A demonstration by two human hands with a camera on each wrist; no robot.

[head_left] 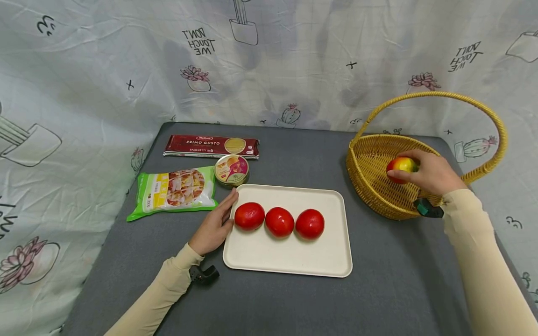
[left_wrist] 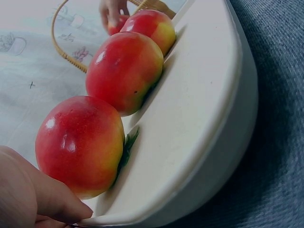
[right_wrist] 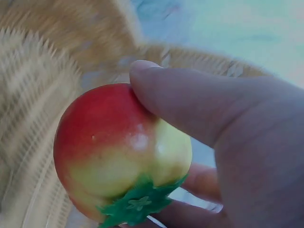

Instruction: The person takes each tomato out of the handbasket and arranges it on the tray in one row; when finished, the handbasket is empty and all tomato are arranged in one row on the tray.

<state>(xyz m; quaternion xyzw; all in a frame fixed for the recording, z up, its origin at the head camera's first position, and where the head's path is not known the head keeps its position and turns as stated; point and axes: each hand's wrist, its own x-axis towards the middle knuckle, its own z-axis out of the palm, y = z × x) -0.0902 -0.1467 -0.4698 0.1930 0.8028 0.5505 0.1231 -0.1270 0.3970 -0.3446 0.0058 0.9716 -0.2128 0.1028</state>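
Note:
My right hand [head_left: 435,172] grips a red and yellow tomato [head_left: 402,169] inside the wicker basket [head_left: 371,196]. In the right wrist view, the thumb [right_wrist: 175,97] lies across the tomato [right_wrist: 109,142], whose green leafy cap faces down. Three more tomatoes, a left one [head_left: 250,216], a middle one [head_left: 279,222] and a right one [head_left: 310,224], sit in a row on the cream tray [head_left: 286,261]. At the tray's left edge, my left hand [head_left: 214,228] holds the rim, its thumb tip on top in the left wrist view, close beside the nearest tomato [left_wrist: 78,147].
A green bag of food [head_left: 180,189] lies left of the tray. Behind it are a round tin [head_left: 231,170] and a dark red spaghetti pack [head_left: 210,146]. The basket's tall handle [head_left: 437,94] arches over its opening. A printed cloth [head_left: 294,60] hangs behind the grey table [head_left: 286,303].

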